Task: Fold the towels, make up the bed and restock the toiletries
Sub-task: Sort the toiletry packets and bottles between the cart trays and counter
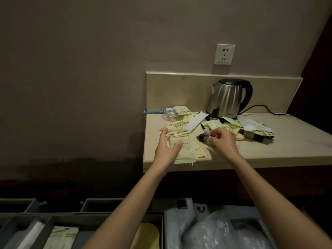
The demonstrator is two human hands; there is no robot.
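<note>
Cart trays [100, 220] nearest, below forearms, spare sachets inside. Sachets [181, 141] heaped on table [269, 150] near front-left edge; some overhang edge. Risk: nudge slides overhanging stack off onto cart; small bottles [203, 137] could roll. Left hand [166, 150] grips sachet stack, thumb on top. Right hand [221, 139] curled, pinching bottle. Kettle [228, 97] behind, apart.

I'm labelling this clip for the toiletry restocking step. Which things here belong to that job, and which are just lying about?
Part of the job:
yellow packets held by left hand
small dark bottles at right hand
cart trays

Just there:
kettle
glass dish
wall socket
</note>
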